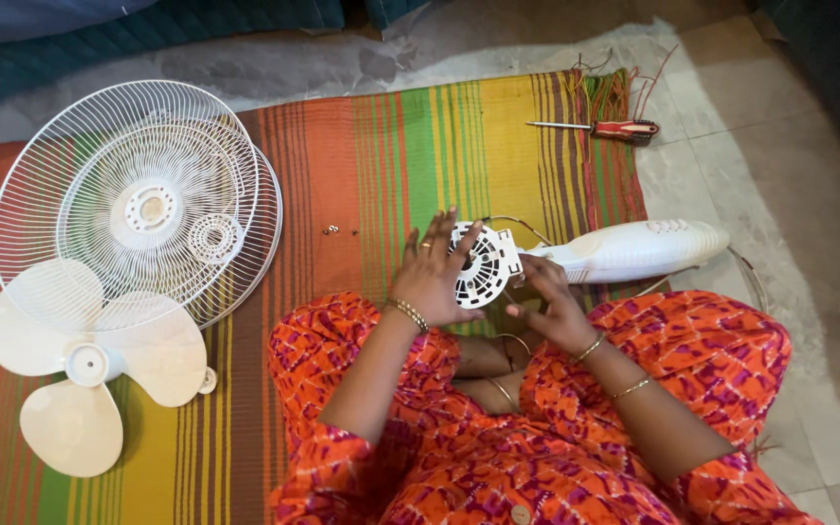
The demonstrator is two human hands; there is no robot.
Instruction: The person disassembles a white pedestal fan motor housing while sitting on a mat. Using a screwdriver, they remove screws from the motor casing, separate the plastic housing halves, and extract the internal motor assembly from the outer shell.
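My left hand [432, 274] lies with fingers spread against a round white vented motor cover [483, 264]. My right hand [551, 306] grips the same part from below and the right, where it joins the white fan stand neck [634, 249]. The neck lies across my lap, pointing right over the striped mat [391, 156]. I sit cross-legged in orange patterned clothing.
Two white wire fan guards [138, 199] lie stacked at the left, with a cream three-blade fan blade [85, 365] in front of them. Small screws [331, 229] rest on the mat. A red-handled screwdriver [600, 127] lies at the mat's far right edge on the tile floor.
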